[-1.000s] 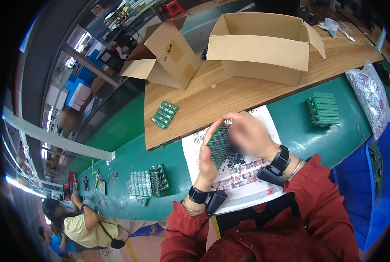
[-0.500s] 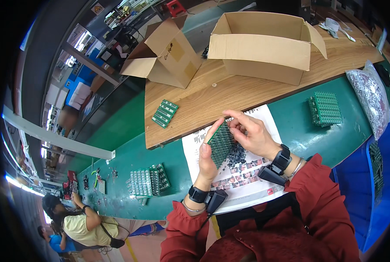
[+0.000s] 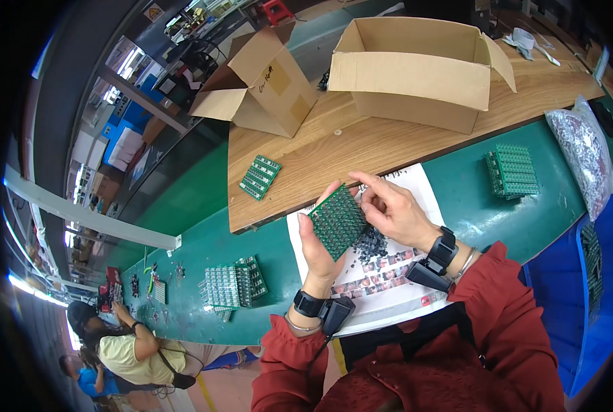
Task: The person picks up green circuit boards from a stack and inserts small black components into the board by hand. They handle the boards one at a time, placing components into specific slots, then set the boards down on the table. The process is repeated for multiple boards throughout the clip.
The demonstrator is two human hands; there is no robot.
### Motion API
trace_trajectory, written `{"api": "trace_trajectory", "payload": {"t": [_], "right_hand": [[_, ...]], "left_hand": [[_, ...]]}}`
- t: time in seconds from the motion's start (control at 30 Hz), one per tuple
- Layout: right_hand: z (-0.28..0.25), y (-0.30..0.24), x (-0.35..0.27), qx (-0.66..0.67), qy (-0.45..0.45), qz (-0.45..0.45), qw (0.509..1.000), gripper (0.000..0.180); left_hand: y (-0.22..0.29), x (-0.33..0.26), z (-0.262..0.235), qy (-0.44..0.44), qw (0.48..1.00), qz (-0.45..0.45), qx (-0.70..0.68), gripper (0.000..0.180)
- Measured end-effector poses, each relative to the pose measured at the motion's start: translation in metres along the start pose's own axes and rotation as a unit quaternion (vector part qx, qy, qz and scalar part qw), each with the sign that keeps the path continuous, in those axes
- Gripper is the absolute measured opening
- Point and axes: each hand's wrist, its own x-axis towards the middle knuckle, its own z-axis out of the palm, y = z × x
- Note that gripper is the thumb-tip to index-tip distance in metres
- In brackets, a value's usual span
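Observation:
My left hand grips a green circuit board panel from its left side, thumb along the near edge and fingers behind. The panel is tilted, its face of small repeated units turned up. Close against its upper right edge is my right hand, fingers bent and thumb tucked in; anything pinched there is too small to make out. A pile of small black pieces lies below the panel on a printed paper sheet.
Stacks of green panels stand left and right; another panel lies on the wooden board. Cardboard boxes stand behind. At right are a silvery bag and blue bin. A co-worker sits far left.
My left hand has turned the panel so its face shows more broadly, and its top has tipped left. The right hand stays near the panel's edge, its fingers slightly shifted.

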Motion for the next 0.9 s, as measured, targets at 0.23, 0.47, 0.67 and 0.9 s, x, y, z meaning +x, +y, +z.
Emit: {"api": "trace_trajectory", "payload": {"t": [0.23,0.47,0.67,0.9], "right_hand": [[0.005,0.006,0.003,-0.035,0.0,-0.061,0.998,0.056],[0.005,0.008,0.0,0.019,0.015,-0.067,0.997,0.059],[0.006,0.002,0.001,0.05,0.005,0.022,0.999,0.055],[0.004,0.011,0.001,0.049,-0.018,-0.002,0.999,0.053]], "left_hand": [[-0.002,-0.001,-0.002,-0.022,0.999,0.004,0.025,0.08],[-0.004,0.001,-0.002,-0.001,1.0,0.011,0.019,0.08],[-0.001,0.0,-0.003,-0.018,1.0,-0.008,0.001,0.08],[-0.001,0.0,-0.005,-0.031,0.999,-0.007,0.007,0.079]]}}
